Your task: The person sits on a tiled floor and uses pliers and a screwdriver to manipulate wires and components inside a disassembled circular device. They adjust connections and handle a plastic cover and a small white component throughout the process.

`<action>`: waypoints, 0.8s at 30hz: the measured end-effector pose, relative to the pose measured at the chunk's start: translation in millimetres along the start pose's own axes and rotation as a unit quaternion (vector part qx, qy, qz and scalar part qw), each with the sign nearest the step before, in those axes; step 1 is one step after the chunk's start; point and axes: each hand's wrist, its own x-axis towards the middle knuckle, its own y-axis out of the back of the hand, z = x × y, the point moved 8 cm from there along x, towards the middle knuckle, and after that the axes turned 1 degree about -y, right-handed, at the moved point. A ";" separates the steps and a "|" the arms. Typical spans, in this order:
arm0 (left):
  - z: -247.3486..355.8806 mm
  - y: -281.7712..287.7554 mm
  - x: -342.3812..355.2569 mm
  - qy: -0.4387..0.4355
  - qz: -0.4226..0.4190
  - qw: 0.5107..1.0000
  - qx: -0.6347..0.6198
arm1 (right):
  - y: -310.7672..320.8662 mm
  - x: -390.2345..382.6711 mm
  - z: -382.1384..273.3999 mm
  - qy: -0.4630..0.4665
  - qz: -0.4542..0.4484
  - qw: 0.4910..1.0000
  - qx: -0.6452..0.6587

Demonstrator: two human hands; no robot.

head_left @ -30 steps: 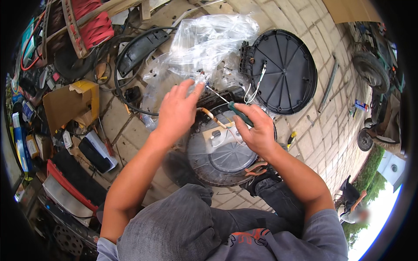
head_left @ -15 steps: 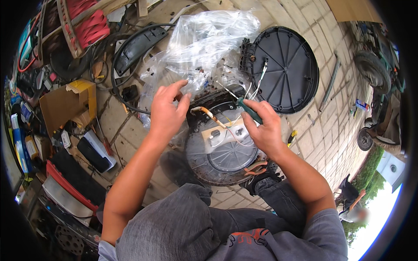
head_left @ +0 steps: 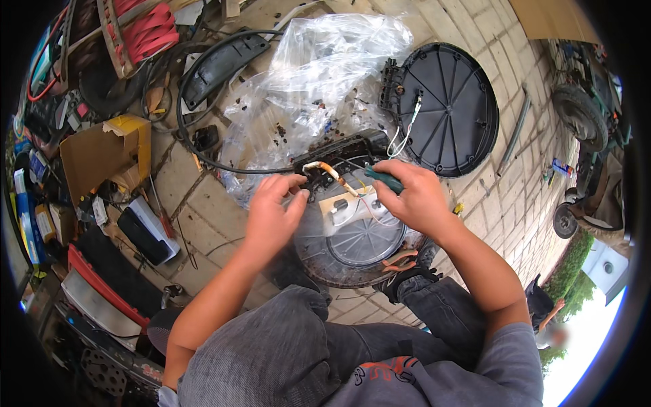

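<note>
My right hand (head_left: 417, 197) is closed round the green handle of a screwdriver (head_left: 382, 178), whose thin shaft points left over the near side of a black box-shaped part (head_left: 346, 150). My left hand (head_left: 274, 207) is at the left edge of a round dark housing (head_left: 315, 261), fingers and thumb apart; whether its fingertips touch the part there I cannot tell. Between the hands, an orange-and-white wrapped wire bundle (head_left: 331, 171) bends over a white plate (head_left: 366, 205) with thin wires. Orange-handled pliers (head_left: 399, 260) lie on the housing's near right rim.
A ribbed black round cover (head_left: 447, 112) with white wires lies at the far right. Clear plastic sheeting (head_left: 319, 74) with dark debris spreads beyond the housing. A black cable (head_left: 182, 122) loops at left, near a torn cardboard box (head_left: 102, 152). A wheeled machine (head_left: 583, 119) stands at right.
My left hand has come down from above the plastic to the housing's left edge. The screwdriver has dropped from pointing up and away to lying lower, across the black part.
</note>
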 end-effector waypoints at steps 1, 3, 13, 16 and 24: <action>0.2 -2.4 -1.1 -0.005 -0.007 1.000 0.002 | -4.1 0.1 1.0 -0.003 -0.005 1.000 -0.009; 2.3 -5.2 -2.2 -0.016 -0.014 1.000 0.006 | -1.2 -3.2 -2.3 0.038 0.052 0.997 0.048; 1.8 -8.9 -4.6 -0.008 -0.026 0.999 0.019 | -12.1 -15.8 0.1 0.026 0.066 0.997 0.031; 4.4 -9.5 -5.1 -0.013 -0.033 0.999 0.031 | -20.7 -17.7 -0.9 0.040 0.109 0.993 0.017; 4.9 -11.7 -9.0 0.005 -0.034 0.999 0.014 | -39.3 -36.0 4.6 0.056 0.168 0.984 0.031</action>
